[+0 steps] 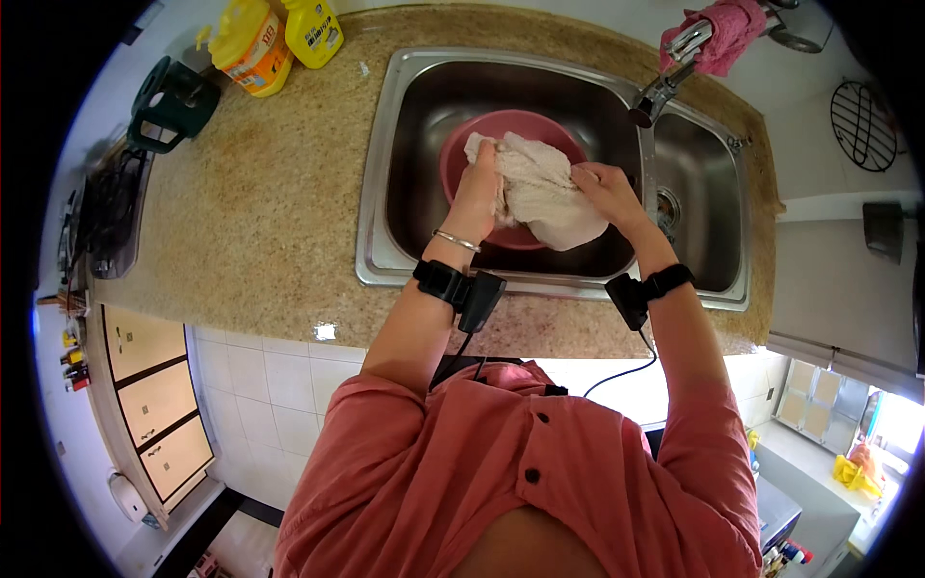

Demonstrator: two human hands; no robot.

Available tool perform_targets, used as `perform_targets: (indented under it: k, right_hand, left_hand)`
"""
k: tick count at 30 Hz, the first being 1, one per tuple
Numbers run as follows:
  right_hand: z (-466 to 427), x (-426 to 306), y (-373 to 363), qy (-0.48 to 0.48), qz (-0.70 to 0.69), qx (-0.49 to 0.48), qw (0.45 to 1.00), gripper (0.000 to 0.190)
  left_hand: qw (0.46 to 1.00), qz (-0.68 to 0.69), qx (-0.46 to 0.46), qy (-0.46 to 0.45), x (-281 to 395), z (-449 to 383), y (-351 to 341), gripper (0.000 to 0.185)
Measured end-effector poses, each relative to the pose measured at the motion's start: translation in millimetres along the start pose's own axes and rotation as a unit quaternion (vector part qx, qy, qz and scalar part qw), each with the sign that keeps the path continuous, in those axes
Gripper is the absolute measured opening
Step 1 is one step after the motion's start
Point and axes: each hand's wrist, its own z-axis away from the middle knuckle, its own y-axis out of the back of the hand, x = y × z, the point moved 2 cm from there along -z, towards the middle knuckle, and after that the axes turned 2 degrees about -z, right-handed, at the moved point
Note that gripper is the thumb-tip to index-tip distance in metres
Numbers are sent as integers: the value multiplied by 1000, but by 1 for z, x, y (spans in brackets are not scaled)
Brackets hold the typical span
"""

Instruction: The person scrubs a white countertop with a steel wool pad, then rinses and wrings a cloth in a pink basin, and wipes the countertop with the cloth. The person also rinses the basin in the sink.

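A crumpled off-white cloth (538, 180) is stretched between my two hands above a pink plastic basin (455, 148). The basin stands in the large bowl of a stainless steel double sink (426, 94). My left hand (477, 188), with a silver bangle at its wrist, grips the cloth's left part. At the cloth's right edge, my right hand (611, 189) pinches it between thumb and fingers. The lower right part of the cloth hangs over the basin's rim. What lies in the basin under the cloth is hidden.
A chrome faucet (657, 94) with a pink cloth (715, 36) draped over it reaches over the sink's divider. Yellow bottles (253, 50) and a dark green plastic container (173, 105) stand at the back left of the speckled countertop (253, 217). The smaller sink bowl (697, 195) lies at right.
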Motion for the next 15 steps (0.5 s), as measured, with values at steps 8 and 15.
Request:
perform_targets:
  k: [8, 15]
  right_hand:
    - [24, -39, -37, 230, 77, 23, 970, 26]
    - [39, -16, -36, -80, -2, 35, 996, 39]
  left_hand:
    - [984, 141, -80, 77, -33, 12, -9, 58]
    - [989, 137, 56, -27, -22, 17, -6, 33]
